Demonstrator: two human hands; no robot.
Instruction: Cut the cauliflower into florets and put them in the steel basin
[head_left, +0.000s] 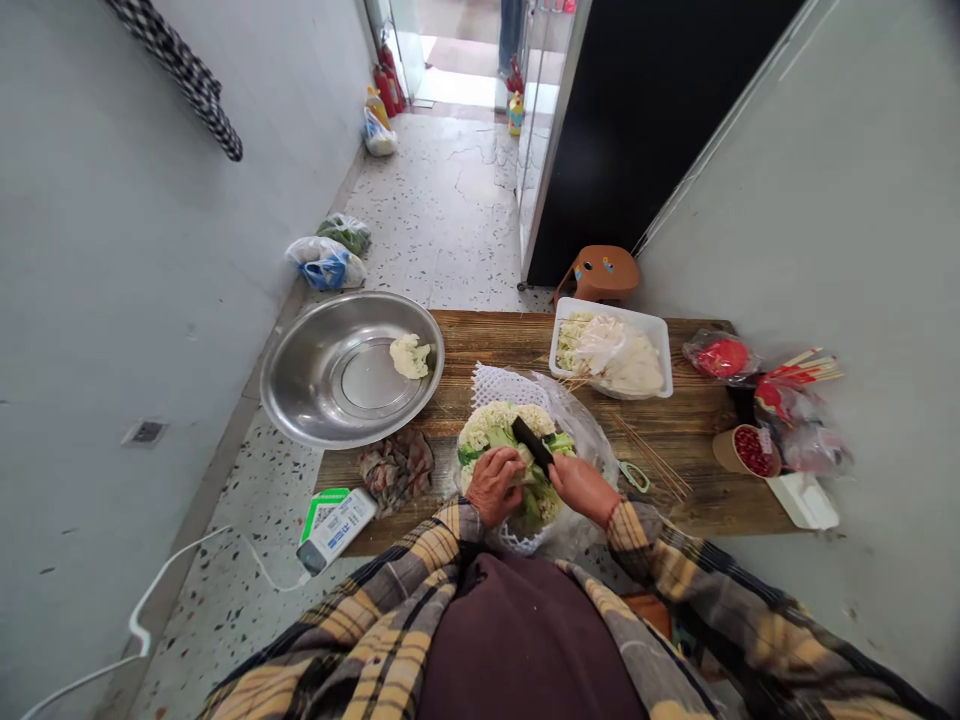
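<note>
Cream-and-green cauliflower point(486, 428), silver steel basin point(319, 365).
Yellow, black and grey plaid shirt point(390, 580); brown wood-grained table point(487, 335).

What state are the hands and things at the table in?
Left hand: curled on the cauliflower
Right hand: gripping the knife
Knife: angled over the cauliflower
Cauliflower: green parts showing among white
Foam net: sticking out from under cauliflower
Metal basin: one cauliflower piece inside
White tub: filled, partly covered with plastic
Paper cup: holding red pieces
Cloth: crumpled
</note>
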